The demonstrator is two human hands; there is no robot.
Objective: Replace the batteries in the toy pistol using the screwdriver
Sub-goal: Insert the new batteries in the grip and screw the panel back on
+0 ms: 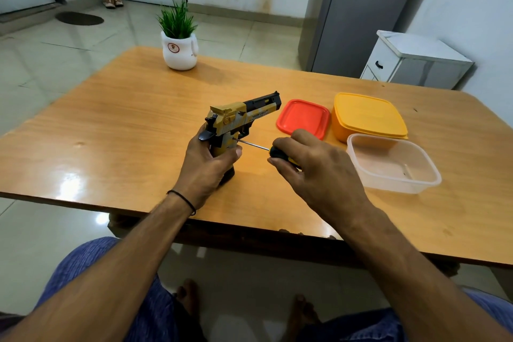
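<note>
While I am sitting at the 6 o'clock edge of the table (125, 125), I am holding both hands just over the wood. My left hand (211, 164) is wrapping its fingers and thumb round the grip of the toy pistol (238, 116). It is standing the pistol butt-down at the table's middle, with the barrel pointing off toward 2 o'clock.

My right hand (313, 166) is sitting at 3 o'clock of the left, close beside it. Its fingers are curling tightly round the black-and-yellow handle of the screwdriver (278, 153). The shaft's long axis is running nearly 3 to 9 o'clock, and the tip is meeting the pistol's side just above my left thumb. I cannot tell whether the tip is seated in a screw head.

I am judging that the coming turn depends on keeping that shaft square to the grip. The right hand is doing the driving while the left is only bracing.

Counting outward, I am seeing:
- one pistol and one screwdriver;
- one clear tub (388, 183) at 3 o'clock of my right hand;
- one red lid (302, 116) at 12 o'clock of that hand;
- one yellow lidded box (366, 114) at 1 o'clock;
- one potted plant (179, 50) at the far edge, 11 o'clock of the pistol.

No batteries are showing anywhere.
</note>
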